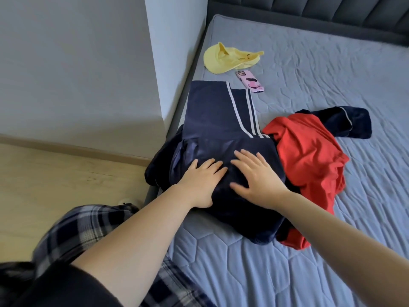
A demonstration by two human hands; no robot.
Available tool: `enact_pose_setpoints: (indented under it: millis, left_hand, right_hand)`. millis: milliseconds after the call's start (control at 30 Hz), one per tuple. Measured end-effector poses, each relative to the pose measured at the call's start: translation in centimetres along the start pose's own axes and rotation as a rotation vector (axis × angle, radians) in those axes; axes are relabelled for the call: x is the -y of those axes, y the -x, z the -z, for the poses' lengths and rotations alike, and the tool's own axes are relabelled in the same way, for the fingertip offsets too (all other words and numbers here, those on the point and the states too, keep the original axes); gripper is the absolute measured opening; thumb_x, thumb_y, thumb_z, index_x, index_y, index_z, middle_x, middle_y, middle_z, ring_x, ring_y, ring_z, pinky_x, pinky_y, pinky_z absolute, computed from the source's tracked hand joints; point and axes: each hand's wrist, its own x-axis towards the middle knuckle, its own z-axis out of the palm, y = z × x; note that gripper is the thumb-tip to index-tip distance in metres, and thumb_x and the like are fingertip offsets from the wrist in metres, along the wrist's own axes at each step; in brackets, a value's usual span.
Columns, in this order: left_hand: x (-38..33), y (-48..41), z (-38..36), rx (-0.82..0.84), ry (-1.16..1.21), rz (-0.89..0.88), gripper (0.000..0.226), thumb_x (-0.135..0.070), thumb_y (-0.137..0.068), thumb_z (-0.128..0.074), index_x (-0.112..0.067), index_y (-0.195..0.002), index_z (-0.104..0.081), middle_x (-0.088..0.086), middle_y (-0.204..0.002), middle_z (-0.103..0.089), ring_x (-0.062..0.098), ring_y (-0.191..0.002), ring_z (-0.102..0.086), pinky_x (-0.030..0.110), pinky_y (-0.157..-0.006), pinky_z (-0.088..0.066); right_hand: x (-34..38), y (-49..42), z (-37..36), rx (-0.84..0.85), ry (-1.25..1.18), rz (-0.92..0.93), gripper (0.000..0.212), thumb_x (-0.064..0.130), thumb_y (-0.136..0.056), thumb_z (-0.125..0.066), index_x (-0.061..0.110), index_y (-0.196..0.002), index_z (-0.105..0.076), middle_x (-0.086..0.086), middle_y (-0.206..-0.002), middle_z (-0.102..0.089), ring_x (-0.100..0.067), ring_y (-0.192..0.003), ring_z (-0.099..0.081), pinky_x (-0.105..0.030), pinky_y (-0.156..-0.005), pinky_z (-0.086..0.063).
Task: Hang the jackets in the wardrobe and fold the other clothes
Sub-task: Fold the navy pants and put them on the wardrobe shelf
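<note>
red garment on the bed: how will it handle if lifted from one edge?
The red garment is probably floppy: it lies crumpled in soft folds. It looks thin, so likely light. One end is tucked under the navy striped garment, so it may drag.

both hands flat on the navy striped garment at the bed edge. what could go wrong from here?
1. The navy striped garment overhangs the bed edge; pressure from the left hand and right hand could slide it off.
2. The red garment touches it and may drag along.
3. The phone lies close beyond its far end.
</note>
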Motion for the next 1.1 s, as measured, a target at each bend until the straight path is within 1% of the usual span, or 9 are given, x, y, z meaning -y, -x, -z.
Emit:
enact_pose_setpoints:
  millis: [67, 133, 233, 367, 500, 667, 867, 967, 1100]
  left_hand:
    - [0.0, 0.2, -0.3, -0.013, -0.041, 0.023, 0.1, -0.028, -0.074, -0.069, -0.021, -0.152, -0.007, 0.005, -0.154, -0.012, 0.026, -0.144, -0.007, 0.053, -0.115, -0.01]
    - [-0.1, 0.5, -0.5, -0.047, -0.074, 0.05, 0.098, -0.024, -0.073, -0.069, -0.022, -0.151, -0.009, 0.007, -0.144, -0.021, 0.027, -0.136, -0.018, 0.051, -0.113, -0.015]
    - [0.0, 0.7, -0.5, -0.162, -0.025, 0.039, 0.087, -0.021, -0.074, -0.065, -0.021, -0.149, -0.02, 0.005, -0.131, -0.034, 0.024, -0.119, -0.036, 0.036, -0.1, -0.034]
    - [0.9, 1.0, -0.2, -0.276, 0.09, 0.078, 0.075, -0.012, -0.073, -0.062, -0.022, -0.141, -0.032, -0.001, -0.122, -0.043, 0.023, -0.109, -0.044, 0.031, -0.083, -0.04]
    - [1.6, 1.6, 0.4, -0.295, 0.312, 0.154, 0.053, -0.012, -0.073, -0.057, -0.029, -0.122, -0.046, -0.006, -0.11, -0.056, 0.022, -0.1, -0.054, 0.031, -0.066, -0.038]
    - [3.1, 3.0, 2.8, 0.033, 1.023, 0.068, 0.042, -0.017, -0.055, -0.059, -0.031, -0.093, -0.067, -0.007, -0.09, -0.069, 0.015, -0.087, -0.062, 0.032, -0.08, -0.049]
    - [3.7, 3.4, 2.8, 0.516, 1.481, -0.113, 0.046, -0.016, -0.065, -0.063, -0.024, -0.11, -0.069, 0.01, -0.119, -0.066, 0.024, -0.107, -0.062, 0.033, -0.094, -0.048]
    - [4.9, 3.1, 2.6, 0.379, 1.665, 0.031, 0.031, -0.025, -0.085, -0.057, -0.024, -0.113, -0.07, 0.003, -0.122, -0.066, 0.016, -0.11, -0.062, 0.027, -0.094, -0.047]
    - [6.6, 1.9, 2.1, -0.206, 1.951, 0.658, 0.027, -0.038, -0.091, -0.053, -0.02, -0.099, -0.071, 0.004, -0.105, -0.071, 0.019, -0.087, -0.066, 0.03, -0.079, -0.05]
  right_hand:
    - [0.1, 1.7, 0.2, 0.153, 0.171, 0.062, 0.084, 0.06, -0.077, -0.055, 0.019, -0.147, -0.034, -0.006, -0.159, -0.015, -0.022, -0.147, -0.009, -0.042, -0.117, -0.002]
    - [-0.2, 2.6, 0.5, 0.226, 0.282, 0.064, 0.091, 0.049, -0.071, -0.066, 0.021, -0.15, -0.028, -0.011, -0.16, -0.009, -0.027, -0.147, -0.011, -0.046, -0.117, -0.006]
    - [-0.2, 2.8, 1.2, 0.148, 0.333, 0.036, 0.09, 0.024, -0.056, -0.081, 0.013, -0.138, -0.048, -0.022, -0.147, -0.036, -0.037, -0.132, -0.041, -0.053, -0.108, -0.032]
    - [0.9, 1.8, 1.8, -0.028, 0.306, 0.082, 0.059, 0.0, -0.057, -0.071, 0.001, -0.115, -0.061, -0.016, -0.105, -0.062, -0.038, -0.098, -0.061, -0.046, -0.084, -0.052]
    - [2.4, 0.3, 3.9, 0.011, 0.313, -0.041, 0.03, 0.003, -0.071, -0.054, 0.014, -0.1, -0.052, -0.004, -0.091, -0.058, -0.03, -0.09, -0.058, -0.037, -0.067, -0.039]
    - [2.7, -0.9, 8.7, 0.214, 0.139, -0.063, 0.02, 0.008, -0.063, -0.051, 0.021, -0.077, -0.05, 0.0, -0.077, -0.06, -0.03, -0.078, -0.056, -0.03, -0.06, -0.033]
    - [1.7, -1.5, 11.7, 0.82, -0.363, -0.177, 0.031, 0.005, -0.037, -0.05, 0.022, -0.059, -0.064, 0.002, -0.055, -0.056, -0.017, -0.055, -0.052, -0.024, -0.05, -0.036]
    - [0.4, -2.9, 11.8, 0.868, -0.468, -0.263, 0.038, 0.002, -0.038, -0.05, 0.023, -0.062, -0.071, 0.001, -0.057, -0.064, -0.017, -0.053, -0.058, -0.019, -0.049, -0.041]
    - [-1.9, -5.8, 10.5, 0.534, -0.306, -0.324, 0.027, 0.001, -0.062, -0.058, 0.021, -0.076, -0.07, 0.0, -0.076, -0.068, -0.018, -0.071, -0.061, -0.022, -0.058, -0.044]
